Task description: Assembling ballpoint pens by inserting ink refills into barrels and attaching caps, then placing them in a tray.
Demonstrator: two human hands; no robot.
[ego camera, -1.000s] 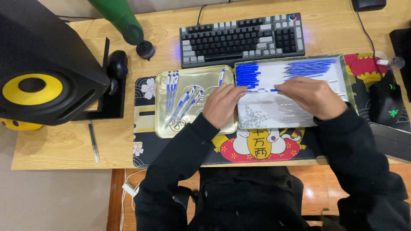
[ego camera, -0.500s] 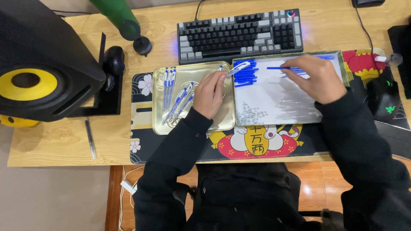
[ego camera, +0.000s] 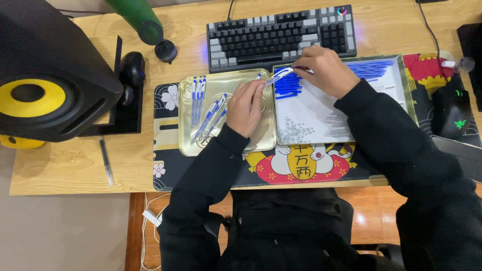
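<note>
Head view: both hands are pinching one blue-and-white pen over the seam between two trays.

Left hand (ego camera: 247,106) and right hand (ego camera: 321,69) are gripping the pen (ego camera: 279,76); several finished pens (ego camera: 207,109) are lying in the gold metal tray (ego camera: 191,145), while blue refills (ego camera: 370,69), blue caps (ego camera: 287,86) and small springs (ego camera: 295,131) are waiting in the white tray (ego camera: 409,95), so, judging by these, much is remaining.

Both hands bare: no gloves, no rings or watch visible. Left hand (ego camera: 246,106) emerges from black long sleeve (ego camera: 201,175), cuff snug just behind fingers' base, at wrist. Right hand (ego camera: 324,70) same: black sleeve (ego camera: 401,150), cuff close at wrist, fabric matte, soft folds further back from fingers. Dark top continues across torso, plain, no visible markings or print.
</note>
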